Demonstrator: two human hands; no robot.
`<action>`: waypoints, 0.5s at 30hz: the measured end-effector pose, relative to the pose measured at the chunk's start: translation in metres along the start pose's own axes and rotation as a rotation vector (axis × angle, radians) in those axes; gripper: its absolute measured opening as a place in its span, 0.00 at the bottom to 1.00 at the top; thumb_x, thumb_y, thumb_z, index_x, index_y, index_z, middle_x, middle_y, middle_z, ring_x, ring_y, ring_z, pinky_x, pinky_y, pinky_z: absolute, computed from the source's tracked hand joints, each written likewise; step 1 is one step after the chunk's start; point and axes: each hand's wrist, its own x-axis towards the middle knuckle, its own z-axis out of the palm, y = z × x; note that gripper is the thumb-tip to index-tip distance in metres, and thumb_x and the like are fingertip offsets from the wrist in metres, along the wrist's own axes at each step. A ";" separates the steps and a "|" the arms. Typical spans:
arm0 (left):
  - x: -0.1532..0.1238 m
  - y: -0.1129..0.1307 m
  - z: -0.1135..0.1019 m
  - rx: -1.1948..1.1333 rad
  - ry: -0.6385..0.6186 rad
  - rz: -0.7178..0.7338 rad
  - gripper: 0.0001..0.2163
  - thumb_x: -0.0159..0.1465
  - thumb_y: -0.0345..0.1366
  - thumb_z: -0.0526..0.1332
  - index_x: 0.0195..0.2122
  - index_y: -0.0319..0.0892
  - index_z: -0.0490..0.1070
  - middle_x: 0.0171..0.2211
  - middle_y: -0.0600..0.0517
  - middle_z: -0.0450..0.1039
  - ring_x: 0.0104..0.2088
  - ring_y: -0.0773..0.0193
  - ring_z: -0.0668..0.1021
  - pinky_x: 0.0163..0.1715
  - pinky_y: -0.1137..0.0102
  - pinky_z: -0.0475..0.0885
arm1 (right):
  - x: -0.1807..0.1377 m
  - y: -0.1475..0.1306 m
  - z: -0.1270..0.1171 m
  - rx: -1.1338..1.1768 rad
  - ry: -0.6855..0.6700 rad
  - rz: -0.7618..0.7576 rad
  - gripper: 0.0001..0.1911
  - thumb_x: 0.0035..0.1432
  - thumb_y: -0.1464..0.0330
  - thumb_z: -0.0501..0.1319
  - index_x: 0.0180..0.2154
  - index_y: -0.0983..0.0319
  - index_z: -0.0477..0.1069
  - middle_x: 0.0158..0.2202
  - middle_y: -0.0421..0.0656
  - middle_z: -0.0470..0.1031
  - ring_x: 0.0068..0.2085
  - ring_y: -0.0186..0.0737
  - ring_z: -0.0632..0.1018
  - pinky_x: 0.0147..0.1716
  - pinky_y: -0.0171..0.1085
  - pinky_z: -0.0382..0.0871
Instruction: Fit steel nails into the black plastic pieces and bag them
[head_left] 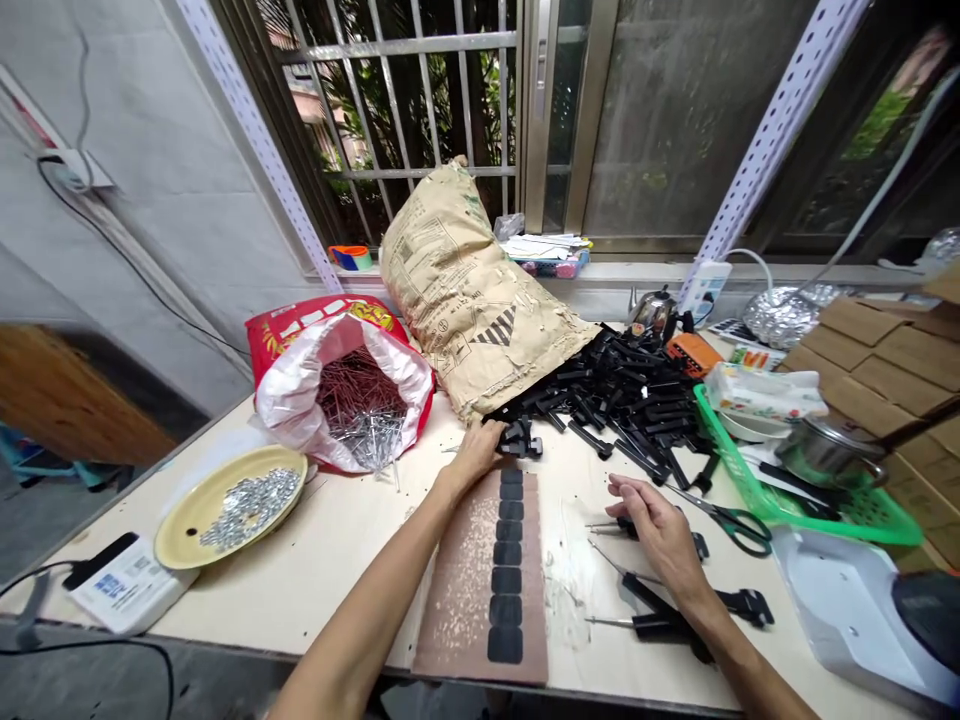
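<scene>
My left hand [478, 455] is closed around a black plastic part [520, 440] at the top end of the brown board. A thin metal tip shows left of that hand. On the board [461, 600] a column of black rounded-square pads [506, 580] runs from top to bottom. My right hand [660, 530] hovers with half-curled, parted fingers and holds nothing I can see. Under and beside it lie several black-handled pieces with metal rods [652, 622], partly hidden by the hand and wrist. Scissors [739, 525] lie just right of my right hand.
Behind are a heap of black plastic parts [637, 390] and a brown paper sack [480, 300]. Left stand a red-and-white bag of metal rods [289, 400] and a yellow plate [176, 530] of small metal pieces. A green basket [892, 525] and white tray [832, 600] are right.
</scene>
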 end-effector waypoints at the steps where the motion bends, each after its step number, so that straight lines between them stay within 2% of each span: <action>1: 0.004 0.003 0.003 0.010 -0.012 -0.004 0.22 0.55 0.41 0.64 0.51 0.40 0.67 0.44 0.41 0.69 0.45 0.48 0.69 0.46 0.57 0.63 | 0.001 -0.001 0.000 0.007 -0.002 0.004 0.22 0.62 0.54 0.50 0.46 0.61 0.70 0.41 0.47 0.75 0.36 0.42 0.79 0.40 0.40 0.71; 4: 0.010 0.009 0.007 0.034 -0.040 -0.017 0.29 0.56 0.47 0.62 0.57 0.40 0.62 0.47 0.38 0.67 0.47 0.45 0.68 0.47 0.53 0.62 | 0.002 -0.007 0.001 0.036 -0.008 -0.003 0.21 0.62 0.54 0.51 0.45 0.61 0.71 0.44 0.47 0.74 0.35 0.40 0.79 0.37 0.38 0.71; 8: 0.006 0.009 -0.004 0.039 -0.048 -0.007 0.31 0.59 0.48 0.59 0.61 0.39 0.55 0.51 0.38 0.64 0.48 0.48 0.68 0.47 0.57 0.63 | 0.003 -0.016 -0.003 0.030 0.012 -0.044 0.20 0.62 0.55 0.52 0.45 0.60 0.71 0.45 0.47 0.73 0.34 0.39 0.79 0.37 0.37 0.71; 12: 0.001 0.019 -0.033 0.045 -0.024 0.018 0.27 0.62 0.43 0.57 0.61 0.41 0.56 0.46 0.42 0.67 0.45 0.53 0.70 0.46 0.61 0.63 | 0.012 -0.028 -0.005 0.104 0.009 -0.028 0.22 0.60 0.53 0.53 0.46 0.61 0.71 0.41 0.47 0.75 0.35 0.40 0.79 0.42 0.41 0.70; 15: -0.011 0.055 -0.061 0.070 0.085 0.096 0.27 0.61 0.38 0.58 0.61 0.43 0.57 0.46 0.42 0.68 0.47 0.51 0.69 0.48 0.58 0.62 | 0.021 -0.041 0.005 0.335 -0.122 0.107 0.24 0.58 0.52 0.55 0.47 0.63 0.71 0.39 0.48 0.75 0.33 0.40 0.79 0.40 0.42 0.72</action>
